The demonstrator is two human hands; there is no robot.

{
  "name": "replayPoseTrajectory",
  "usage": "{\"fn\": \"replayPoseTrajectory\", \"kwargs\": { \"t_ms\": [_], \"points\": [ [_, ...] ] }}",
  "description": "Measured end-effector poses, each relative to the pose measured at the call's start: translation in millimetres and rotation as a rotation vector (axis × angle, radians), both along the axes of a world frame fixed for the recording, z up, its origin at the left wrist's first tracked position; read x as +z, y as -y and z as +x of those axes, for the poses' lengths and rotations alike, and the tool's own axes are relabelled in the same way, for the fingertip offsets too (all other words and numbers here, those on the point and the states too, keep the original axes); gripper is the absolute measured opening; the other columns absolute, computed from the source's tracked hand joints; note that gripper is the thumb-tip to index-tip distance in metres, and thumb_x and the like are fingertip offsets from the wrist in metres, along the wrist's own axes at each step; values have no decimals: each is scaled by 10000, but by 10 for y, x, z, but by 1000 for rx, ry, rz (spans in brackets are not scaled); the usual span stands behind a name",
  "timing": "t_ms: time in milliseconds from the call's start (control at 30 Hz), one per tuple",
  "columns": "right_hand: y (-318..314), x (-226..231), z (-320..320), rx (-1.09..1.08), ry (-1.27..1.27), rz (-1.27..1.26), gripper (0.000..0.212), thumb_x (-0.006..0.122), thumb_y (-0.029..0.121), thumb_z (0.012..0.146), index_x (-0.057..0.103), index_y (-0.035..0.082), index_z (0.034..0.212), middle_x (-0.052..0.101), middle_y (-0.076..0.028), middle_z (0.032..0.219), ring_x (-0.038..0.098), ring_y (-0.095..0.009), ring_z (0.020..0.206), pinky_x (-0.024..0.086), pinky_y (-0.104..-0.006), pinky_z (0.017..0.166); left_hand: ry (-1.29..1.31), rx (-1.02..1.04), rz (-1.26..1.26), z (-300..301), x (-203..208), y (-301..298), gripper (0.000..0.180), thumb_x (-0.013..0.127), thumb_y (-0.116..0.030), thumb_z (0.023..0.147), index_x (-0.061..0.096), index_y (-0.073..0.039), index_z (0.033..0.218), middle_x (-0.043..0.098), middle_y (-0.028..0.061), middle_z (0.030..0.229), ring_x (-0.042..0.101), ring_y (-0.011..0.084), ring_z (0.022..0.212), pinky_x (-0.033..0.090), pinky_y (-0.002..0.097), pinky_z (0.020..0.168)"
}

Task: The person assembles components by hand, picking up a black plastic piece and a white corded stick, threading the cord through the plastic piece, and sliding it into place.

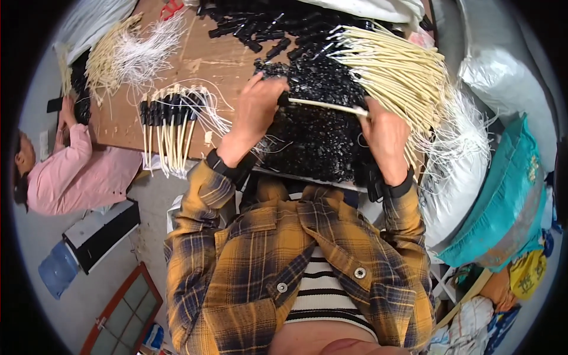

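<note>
Over a heap of small black parts (319,142), my two hands hold a thin cream-coloured tube (328,106) stretched almost level. My left hand (254,115) is closed at its left end, around a black plastic piece (284,99) that looks joined to the tube. The right end is pinched in my right hand (386,131). Next to that hand lies a thick bundle of cream tubes (402,74) with white threads (458,133) trailing from it. Left of my left hand, a row of cream tubes with black pieces (171,112) overhangs the table's near edge.
Larger black cylinders (278,47) lie at the far side of the brown table (207,56). Another tube bundle (109,59) rests at the far left, near a person in pink (65,171). White sacks (497,77) and a teal sack (497,201) stand on the right.
</note>
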State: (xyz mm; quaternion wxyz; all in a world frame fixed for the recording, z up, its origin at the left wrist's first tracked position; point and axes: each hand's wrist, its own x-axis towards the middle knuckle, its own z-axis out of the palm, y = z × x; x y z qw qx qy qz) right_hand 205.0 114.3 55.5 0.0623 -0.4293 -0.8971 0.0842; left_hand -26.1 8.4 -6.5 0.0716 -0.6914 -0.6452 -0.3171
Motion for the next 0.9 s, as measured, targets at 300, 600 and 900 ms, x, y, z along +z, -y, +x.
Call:
{"fn": "replayPoseTrajectory", "kwargs": {
  "t_ms": [300, 600, 900],
  "points": [
    [-117, -164, 182, 239, -1375, -1221, 154, 671, 95, 836, 592, 74, 706, 677, -109, 974, 573, -113, 681, 435, -222, 578, 535, 205, -489, -25, 261, 196, 184, 657, -179, 861, 632, -101, 1026, 647, 66, 787, 615, 218, 658, 486, 359, 601],
    [422, -226, -409, 225, -499, -533, 168, 709, 131, 798, 694, 78, 956, 603, -114, 665, 626, -256, 581, 482, -331, 525, 973, 76, -503, 170, 303, 252, 210, 690, -63, 774, 689, -12, 978, 664, 9, 787, 590, 57, 736, 454, 221, 646],
    [356, -270, -464, 265, -570, -177, 127, 669, 85, 813, 701, 90, 936, 629, -97, 635, 622, -193, 523, 476, -294, 504, 320, 143, -389, 159, 221, 300, 365, 602, 19, 743, 627, -107, 1084, 627, 104, 952, 612, 319, 906, 490, 395, 734]
  ]
}}
